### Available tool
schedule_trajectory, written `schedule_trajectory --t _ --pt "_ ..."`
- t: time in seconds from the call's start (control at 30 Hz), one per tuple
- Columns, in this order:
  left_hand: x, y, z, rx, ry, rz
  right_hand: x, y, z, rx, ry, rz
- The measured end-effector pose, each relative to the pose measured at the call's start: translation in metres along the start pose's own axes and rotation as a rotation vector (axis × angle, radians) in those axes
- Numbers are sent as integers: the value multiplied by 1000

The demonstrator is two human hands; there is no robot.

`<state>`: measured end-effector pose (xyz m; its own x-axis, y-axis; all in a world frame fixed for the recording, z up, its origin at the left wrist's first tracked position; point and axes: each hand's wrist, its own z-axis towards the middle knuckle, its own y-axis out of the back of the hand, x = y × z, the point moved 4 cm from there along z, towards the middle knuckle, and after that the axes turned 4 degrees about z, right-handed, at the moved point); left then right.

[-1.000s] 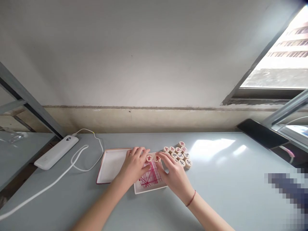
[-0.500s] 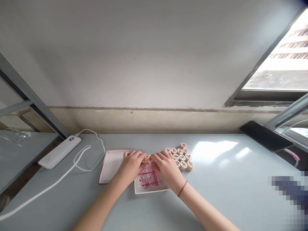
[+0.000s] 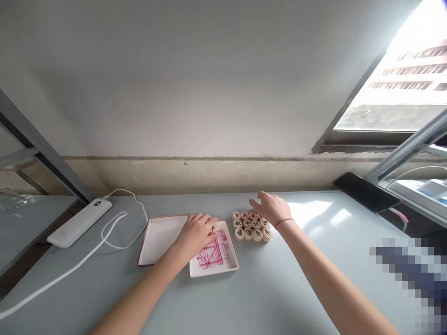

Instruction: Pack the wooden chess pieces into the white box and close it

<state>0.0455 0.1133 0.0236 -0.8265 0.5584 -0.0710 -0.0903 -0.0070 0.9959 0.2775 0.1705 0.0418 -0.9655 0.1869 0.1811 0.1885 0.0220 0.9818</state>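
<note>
My left hand curls over the back left part of a shallow white box, whose bottom is printed with red lines. Under its fingertips shows part of a round wooden xiangqi piece; the rest of that piece is hidden. My right hand, with a red cord at the wrist, hovers at the back right of several stacked xiangqi pieces. Its thumb and index finger are apart, and no piece shows between them. The stacked pieces bear red and black characters, and the hand hides some at the back.
Left of the box lies its white tray-like lid, touching or close to my left hand. A white power bank with a white cable lies further left. At the right back edge rests a dark phone beside a metal frame.
My right hand has left the box and moved right and back to the stacked pieces. My left hand stays at the box's back left, over a piece. The view has shifted slightly.
</note>
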Motion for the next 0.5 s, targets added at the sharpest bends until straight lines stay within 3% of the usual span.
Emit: schedule_trajectory --t 0.13,0.27,0.4,0.47,0.5 --pt "-2 -1 3 2 -16 43 -6 -10 17 112 -23 -22" --pt "-1 -1 0 -4 -25 52 -6 -8 21 101 -12 9" --pt "1 3 -1 -150 -35 30 6 5 -2 -62 54 111" --pt "-3 7 -3 -278 -82 -25 21 9 -28 -207 207 320" --pt "-6 9 -4 -332 -112 -62 30 7 -42 -212 315 481"
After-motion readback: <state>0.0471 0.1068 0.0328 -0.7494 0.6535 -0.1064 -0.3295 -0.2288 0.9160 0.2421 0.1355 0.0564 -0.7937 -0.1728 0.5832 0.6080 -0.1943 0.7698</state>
